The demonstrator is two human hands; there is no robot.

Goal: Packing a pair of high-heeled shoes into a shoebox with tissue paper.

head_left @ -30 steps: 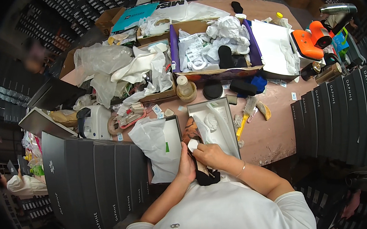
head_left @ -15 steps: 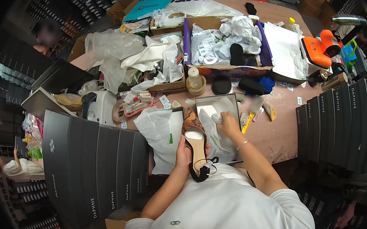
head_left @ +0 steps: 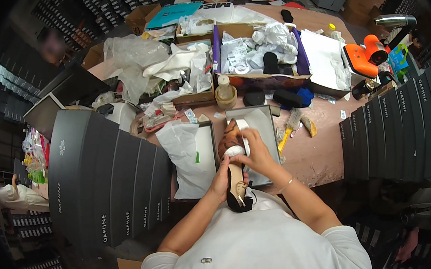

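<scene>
A sandal [head_left: 235, 176] with a brown-and-black patterned upper, a tan insole and a black heel strap points away from me in front of my chest. My left hand [head_left: 221, 179] is closed around its middle from the left side. White stuffing [head_left: 235, 151] shows in the opening under the upper. My right hand [head_left: 257, 154] is closed on the front of the sandal, thumb by the stuffing and fingers along the upper's right edge. Behind the sandal lies an open shoe box [head_left: 262, 112] lined with white tissue. Tissue paper [head_left: 179, 148] with a green sticker hangs over the box half on the left.
Stacks of dark shoe boxes stand left [head_left: 90, 183] and right [head_left: 396, 122]. A brush [head_left: 294, 119] with a yellow tool lies right of the open box. Behind are a jar [head_left: 225, 93], a purple-edged carton [head_left: 267, 80] of crumpled paper and an orange device [head_left: 366, 57].
My right hand has come from the tissue in the open box to the front of the sandal. The left hand still holds the sandal. The whole view has shifted slightly.
</scene>
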